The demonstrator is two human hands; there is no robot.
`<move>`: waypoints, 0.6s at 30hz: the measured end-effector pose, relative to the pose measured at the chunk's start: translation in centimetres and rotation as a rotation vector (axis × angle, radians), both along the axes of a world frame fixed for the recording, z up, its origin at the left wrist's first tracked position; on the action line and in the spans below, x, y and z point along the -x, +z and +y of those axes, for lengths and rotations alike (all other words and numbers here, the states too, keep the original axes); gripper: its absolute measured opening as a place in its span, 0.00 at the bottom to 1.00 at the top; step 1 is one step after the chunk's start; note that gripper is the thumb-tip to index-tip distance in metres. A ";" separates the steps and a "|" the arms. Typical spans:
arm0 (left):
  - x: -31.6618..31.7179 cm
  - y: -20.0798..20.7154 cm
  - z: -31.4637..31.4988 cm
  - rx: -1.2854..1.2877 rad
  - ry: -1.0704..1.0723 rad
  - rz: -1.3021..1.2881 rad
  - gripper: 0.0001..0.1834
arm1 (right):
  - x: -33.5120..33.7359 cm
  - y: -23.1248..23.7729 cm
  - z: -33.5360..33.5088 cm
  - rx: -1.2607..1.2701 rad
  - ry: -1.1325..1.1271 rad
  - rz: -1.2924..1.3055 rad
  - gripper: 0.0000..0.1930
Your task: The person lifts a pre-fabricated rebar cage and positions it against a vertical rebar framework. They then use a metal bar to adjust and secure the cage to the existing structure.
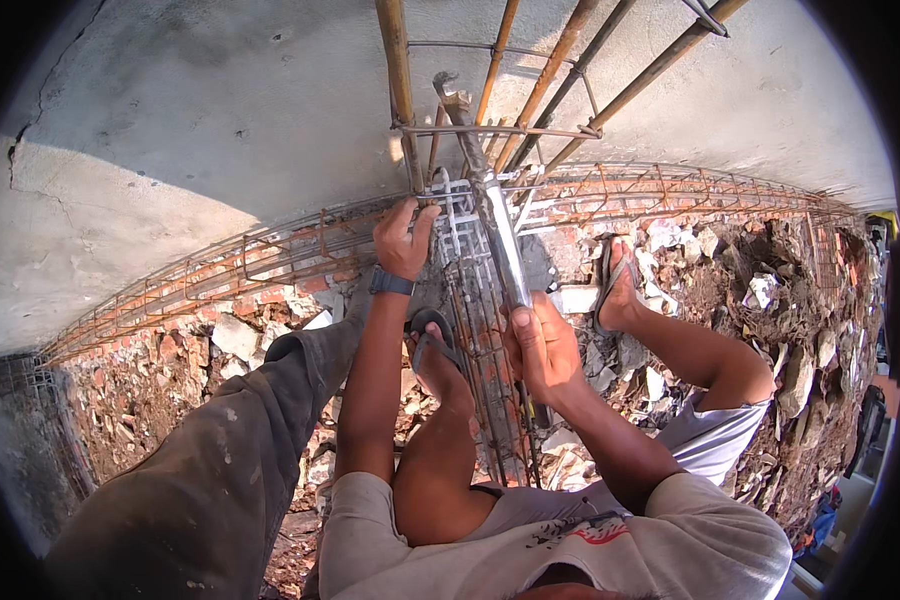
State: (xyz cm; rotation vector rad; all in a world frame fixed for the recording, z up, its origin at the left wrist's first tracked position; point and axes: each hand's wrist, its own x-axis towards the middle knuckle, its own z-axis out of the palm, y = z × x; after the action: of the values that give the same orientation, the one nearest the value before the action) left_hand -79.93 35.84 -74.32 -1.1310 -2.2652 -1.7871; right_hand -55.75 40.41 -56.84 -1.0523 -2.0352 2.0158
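My left hand, with a watch on its wrist, has its fingers curled at the foot of the leftmost upright rebar. What those fingers pinch is hidden. In my right hand is a long steel bar with a shiny round shaft and a dark hooked end. It slants up and away, its hooked end among the upright rebars and their square ties. Between my hands, a narrow rebar cage runs toward me along the ground.
A cracked grey wall rises behind the uprights. Long rusty rebar cages lie along its foot to both sides. Broken brick and stone rubble surrounds my sandalled feet. At left, another person's leg in dark trousers stands close beside my arm.
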 end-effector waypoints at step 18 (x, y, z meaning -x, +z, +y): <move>1.5 -1.6 1.0 -0.024 0.040 0.012 0.21 | 4.8 -0.6 10.0 -0.686 0.341 -0.210 0.19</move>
State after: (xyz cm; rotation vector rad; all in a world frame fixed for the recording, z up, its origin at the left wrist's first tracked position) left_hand -81.42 36.89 -75.94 -1.0810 -2.2378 -1.7830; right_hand -60.58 50.45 -57.47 -0.8269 -2.8549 1.1407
